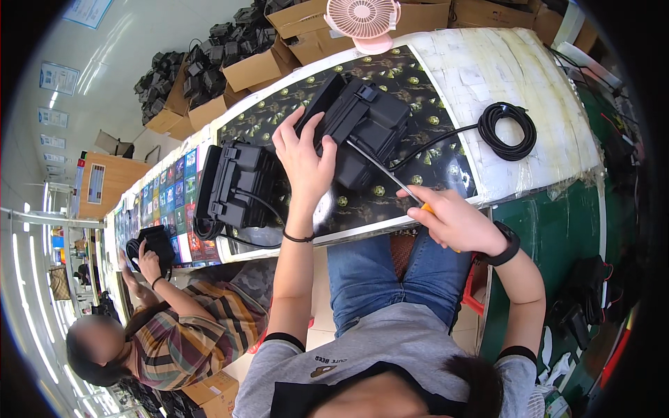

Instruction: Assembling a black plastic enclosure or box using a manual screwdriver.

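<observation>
In front of me on the table a black plastic box (373,115) with a flat hinged panel lies at a slant. My left hand (304,153) holds it at its left side, fingers over the panel's edge and thumb against the body. My right hand (446,219) is closed round the yellow handle of a screwdriver (382,167). The screwdriver's long metal shaft reaches up-left to the box's near side; the tip's exact contact is hard to make out. A black cable (435,143) runs from the box to a coil (507,131) on the right.
Left of my hand sits a second black box (240,182) with its cable. A co-worker (195,327) handles another black unit (157,249) at far left. A pink fan (364,21) stands at the back edge, with cardboard boxes (261,64) of black units beyond. Green surface (519,230) lies right.
</observation>
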`<state>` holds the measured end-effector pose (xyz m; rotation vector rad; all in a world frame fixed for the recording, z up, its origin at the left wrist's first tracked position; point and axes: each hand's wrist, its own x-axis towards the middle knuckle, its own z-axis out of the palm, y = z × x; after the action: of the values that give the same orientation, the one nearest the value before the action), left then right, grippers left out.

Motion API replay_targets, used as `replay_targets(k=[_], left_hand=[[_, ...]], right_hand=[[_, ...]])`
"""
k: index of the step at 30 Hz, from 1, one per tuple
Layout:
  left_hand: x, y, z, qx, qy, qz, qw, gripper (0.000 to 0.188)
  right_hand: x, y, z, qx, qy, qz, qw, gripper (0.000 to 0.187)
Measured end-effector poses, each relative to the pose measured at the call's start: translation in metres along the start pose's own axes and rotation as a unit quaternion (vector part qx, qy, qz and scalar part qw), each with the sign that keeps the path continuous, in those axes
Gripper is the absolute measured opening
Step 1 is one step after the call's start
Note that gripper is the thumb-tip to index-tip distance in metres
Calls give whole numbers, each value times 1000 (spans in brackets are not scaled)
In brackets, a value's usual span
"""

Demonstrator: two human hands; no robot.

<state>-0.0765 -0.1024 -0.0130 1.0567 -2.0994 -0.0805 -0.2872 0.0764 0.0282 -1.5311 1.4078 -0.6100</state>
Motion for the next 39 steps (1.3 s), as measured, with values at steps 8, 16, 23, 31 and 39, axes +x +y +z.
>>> replay_targets(k=[8, 16, 23, 31, 39], left_hand=[[17, -6, -32, 7, -117, 79, 990, 39], [19, 5, -30, -7, -164, 122, 979, 40], [26, 29, -15, 19, -118, 110, 987, 38], [31, 22, -13, -10, -163, 105, 981, 43], [20, 19, -30, 2, -163, 112, 980, 41]], right_hand=[[-44, -10, -56, -207, 288, -80, 932, 36], [-14, 72, -103, -284, 336, -11, 898, 38], [-5, 91, -96, -319, 284, 32, 903, 51], [-7, 86, -89, -365, 294, 81, 879, 55], [-5, 95, -94, -369, 277, 94, 882, 49]])
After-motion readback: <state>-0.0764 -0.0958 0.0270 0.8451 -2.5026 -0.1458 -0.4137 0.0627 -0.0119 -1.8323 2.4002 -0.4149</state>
